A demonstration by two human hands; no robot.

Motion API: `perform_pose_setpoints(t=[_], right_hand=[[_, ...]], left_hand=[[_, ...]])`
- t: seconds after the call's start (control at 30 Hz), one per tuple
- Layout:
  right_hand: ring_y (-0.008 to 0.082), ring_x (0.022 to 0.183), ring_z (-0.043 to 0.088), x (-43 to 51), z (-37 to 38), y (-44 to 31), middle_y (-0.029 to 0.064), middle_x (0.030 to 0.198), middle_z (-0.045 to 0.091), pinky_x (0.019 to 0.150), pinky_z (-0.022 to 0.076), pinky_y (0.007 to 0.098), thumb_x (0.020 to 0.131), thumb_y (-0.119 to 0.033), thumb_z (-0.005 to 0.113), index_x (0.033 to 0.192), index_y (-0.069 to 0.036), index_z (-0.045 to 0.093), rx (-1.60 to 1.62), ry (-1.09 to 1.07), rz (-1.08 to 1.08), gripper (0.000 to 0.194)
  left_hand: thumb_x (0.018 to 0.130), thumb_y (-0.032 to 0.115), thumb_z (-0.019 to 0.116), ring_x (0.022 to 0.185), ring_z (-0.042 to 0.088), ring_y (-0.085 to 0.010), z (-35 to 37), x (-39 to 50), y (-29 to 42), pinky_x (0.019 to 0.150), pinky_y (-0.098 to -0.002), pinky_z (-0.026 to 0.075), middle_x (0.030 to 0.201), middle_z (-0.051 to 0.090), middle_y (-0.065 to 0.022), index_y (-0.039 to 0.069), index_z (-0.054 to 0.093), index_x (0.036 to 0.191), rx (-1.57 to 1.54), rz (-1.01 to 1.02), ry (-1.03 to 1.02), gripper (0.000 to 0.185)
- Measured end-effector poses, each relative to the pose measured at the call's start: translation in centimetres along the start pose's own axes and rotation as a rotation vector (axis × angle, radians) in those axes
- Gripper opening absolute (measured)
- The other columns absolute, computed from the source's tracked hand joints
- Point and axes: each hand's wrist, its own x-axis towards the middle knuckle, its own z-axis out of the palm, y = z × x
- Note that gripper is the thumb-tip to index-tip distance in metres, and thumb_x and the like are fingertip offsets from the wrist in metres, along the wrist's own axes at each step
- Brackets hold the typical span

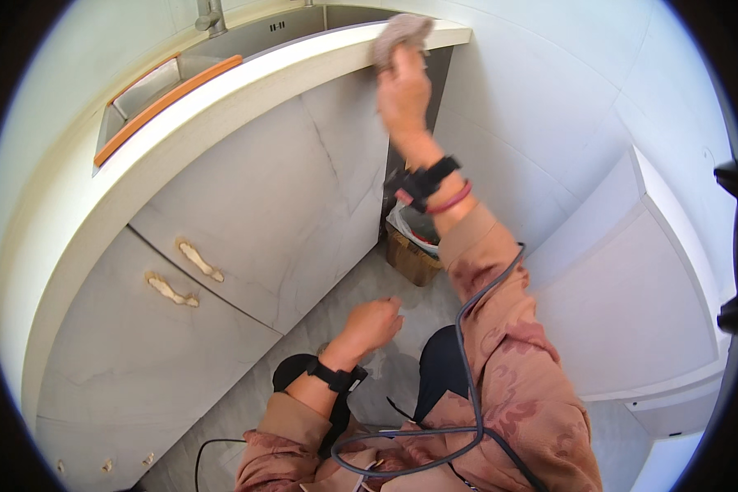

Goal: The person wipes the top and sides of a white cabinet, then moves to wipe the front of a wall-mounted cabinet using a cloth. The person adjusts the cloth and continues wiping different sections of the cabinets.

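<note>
My right hand [404,92] is shut on a greyish-brown cloth [400,38], which lies against the front edge of the pale countertop [320,60] near its right end. Part of the cloth laps over the top of that edge. Low before my body, over the floor, my left hand [369,323] is loosely curled, and I see nothing in it. Marbled cabinet doors [270,166] with ornate gold and white handles [200,259] stand below the counter, to the left of both hands.
A stainless steel sink [270,31] with an orange-rimmed basin insert [172,107] and a faucet [211,21] is set in the counter. Beneath my right forearm stands a lined wood-patterned bin [409,255]. A white cabinet [627,295] is at right. A grey cable [461,344] crosses my right sleeve.
</note>
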Motion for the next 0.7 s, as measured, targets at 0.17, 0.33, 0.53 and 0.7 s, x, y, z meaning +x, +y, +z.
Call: perform_pose_setpoints(t=[0.17,0.33,0.53,0.7], right_hand=[[0.0448,0.125,0.058,-7.3,-0.3,-15.2,0.029,0.137,0.056,0.103,0.0504,0.0497,0.083,-0.004,0.061,0.114,-0.003,0.065,0.084,-0.116,-0.461,0.031],[0.0456,0.125,0.057,-6.3,0.0,-15.0,0.0292,0.141,0.054,0.104,0.0488,0.0515,0.084,-0.01,0.065,0.111,-0.001,0.067,0.085,-0.095,-0.531,0.028],[0.0457,0.123,0.056,-3.1,-0.3,-11.2,0.0282,0.139,0.054,0.102,0.0491,0.0462,0.085,0.006,0.056,0.131,0.001,0.062,0.061,-0.086,-0.103,0.046],[0.0477,0.126,0.054,-6.7,0.3,-19.6,0.028,0.143,0.052,0.105,0.0478,0.0497,0.084,0.003,0.059,0.125,0.001,0.063,0.069,-0.072,-0.266,0.042]], left_hand=[[0.089,0.027,0.065,0.087,0.067,-0.0432,0.3,0.3,0.3,0.071,-0.0551,0.051,0.093,0.07,-0.0195,0.005,0.059,0.1,0.03,-0.052,-0.015,0.025],[0.089,0.03,0.066,0.089,0.067,-0.0423,-0.3,-1.1,-0.6,0.072,-0.0545,0.051,0.094,0.07,-0.0197,0.005,0.06,0.1,0.014,-0.09,0.081,0.028],[0.089,0.031,0.066,0.09,0.067,-0.0414,-1.9,-3.5,-2.5,0.075,-0.0537,0.051,0.091,0.07,-0.0197,0.005,0.06,0.096,0.021,-0.187,0.151,0.028],[0.09,0.033,0.066,0.095,0.067,-0.0418,-2.7,-3.8,-3.9,0.079,-0.052,0.052,0.097,0.07,-0.0194,0.004,0.062,0.102,0.046,-0.187,0.136,0.032]])
